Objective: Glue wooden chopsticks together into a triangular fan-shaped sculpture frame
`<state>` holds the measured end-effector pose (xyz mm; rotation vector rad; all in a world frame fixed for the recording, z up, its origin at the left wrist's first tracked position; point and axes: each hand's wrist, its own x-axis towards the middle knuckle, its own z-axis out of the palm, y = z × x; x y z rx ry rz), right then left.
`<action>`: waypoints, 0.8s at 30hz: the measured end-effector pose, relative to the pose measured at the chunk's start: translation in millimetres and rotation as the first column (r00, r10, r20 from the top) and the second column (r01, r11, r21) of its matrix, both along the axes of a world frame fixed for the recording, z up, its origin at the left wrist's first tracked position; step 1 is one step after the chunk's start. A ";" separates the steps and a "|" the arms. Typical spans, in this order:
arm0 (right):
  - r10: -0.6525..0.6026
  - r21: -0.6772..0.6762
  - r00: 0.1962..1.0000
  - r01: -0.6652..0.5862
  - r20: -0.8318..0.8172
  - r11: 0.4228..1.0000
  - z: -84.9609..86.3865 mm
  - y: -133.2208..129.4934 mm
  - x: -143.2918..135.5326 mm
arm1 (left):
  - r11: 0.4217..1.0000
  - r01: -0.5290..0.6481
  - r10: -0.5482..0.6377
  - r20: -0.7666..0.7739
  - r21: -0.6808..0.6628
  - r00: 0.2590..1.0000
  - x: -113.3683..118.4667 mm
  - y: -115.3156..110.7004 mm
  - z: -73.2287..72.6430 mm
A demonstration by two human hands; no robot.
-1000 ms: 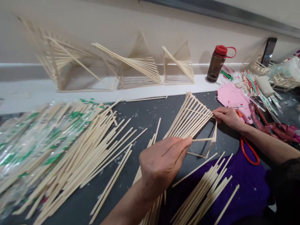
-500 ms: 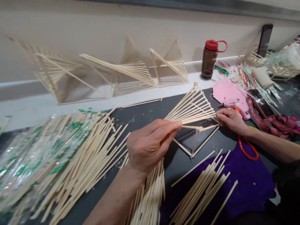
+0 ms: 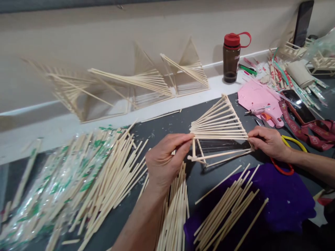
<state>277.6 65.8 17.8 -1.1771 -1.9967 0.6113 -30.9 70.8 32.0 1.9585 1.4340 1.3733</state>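
Between my two hands is a frame of wooden sticks (image 3: 220, 127), its upper side a fan of several slats running across. My left hand (image 3: 169, 157) pinches the near left corner of the fan with thumb and fingertips. On the other side, my right hand (image 3: 269, 141) grips the right end of the lowest slat. Below the fan, a triangular base of sticks shows over the dark table (image 3: 151, 130). Loose sticks (image 3: 226, 212) lie on a purple cloth (image 3: 280, 198) nearer to me, and another bundle of sticks (image 3: 174, 212) lies partly behind my left forearm.
Finished-looking stick frames (image 3: 136, 82) lean along the wall. Plastic-wrapped chopsticks (image 3: 60, 177) and bare ones (image 3: 115, 174) cover the left side. To the right are a brown bottle (image 3: 231, 59), a pink glue gun (image 3: 264, 113), a phone (image 3: 298, 104), a lanyard (image 3: 300, 130) and red-and-yellow handles (image 3: 294, 143).
The stick frame has turned in my hands, so its fan faces me more squarely and its base corner now points left. My right hand has shifted slightly right and down.
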 end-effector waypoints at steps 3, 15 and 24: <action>0.043 0.003 0.999 -0.043 -0.019 0.999 -3.5 0.2 -3.5 | 0.995 -0.026 0.033 0.076 -0.092 0.997 -0.1 6.7 -5.3; 0.180 -0.184 0.983 -0.172 0.027 0.968 -5.1 -9.3 -21.4 | 0.979 -0.043 0.072 0.146 -0.197 0.987 3.2 21.7 -4.5; 0.197 -0.279 0.980 -0.190 -0.003 0.941 -4.5 -8.4 -23.9 | 0.976 -0.074 0.107 0.154 -0.205 0.982 4.2 21.8 -7.4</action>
